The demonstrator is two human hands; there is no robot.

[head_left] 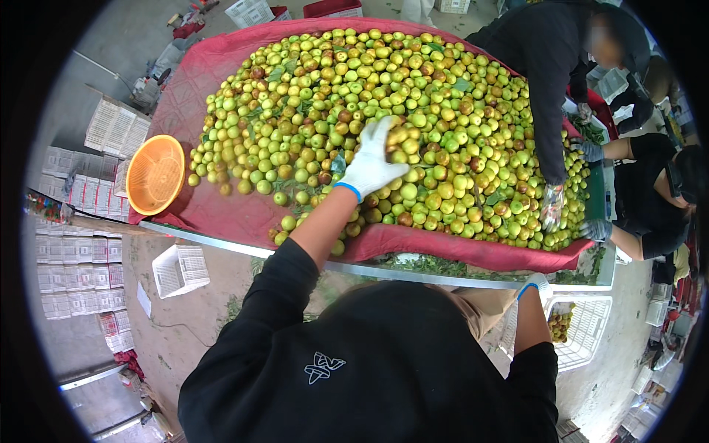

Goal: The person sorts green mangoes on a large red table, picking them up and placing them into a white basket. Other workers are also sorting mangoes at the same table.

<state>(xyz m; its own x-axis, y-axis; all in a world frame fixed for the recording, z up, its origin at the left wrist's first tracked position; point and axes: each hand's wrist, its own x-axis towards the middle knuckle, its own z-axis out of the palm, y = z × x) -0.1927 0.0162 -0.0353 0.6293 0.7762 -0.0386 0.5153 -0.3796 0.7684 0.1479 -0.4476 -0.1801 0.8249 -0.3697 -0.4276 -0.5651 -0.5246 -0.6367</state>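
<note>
A broad heap of green and reddish-brown jujubes (354, 99) with a few loose leaves covers a red quilted cloth (221, 213) on the table. My left hand (371, 158), in a white knit glove with a blue cuff, rests on the middle of the heap. Its thumb and fingers are spread, and blurred fruit lies against their right side. My right hand (537, 283), gloved alike, is low at the table's near metal edge, beside a white plastic crate (590, 326) with some jujubes inside. Its fingers are mostly hidden, so its grip is unclear.
An orange plastic basket (156, 174) sits tilted at the table's left end. Co-workers' gloved hands (552, 207) reach into the heap's right side. A white crate (181, 271) stands on the floor, near stacked crates (80, 249). Leaves (432, 266) lie along the near edge.
</note>
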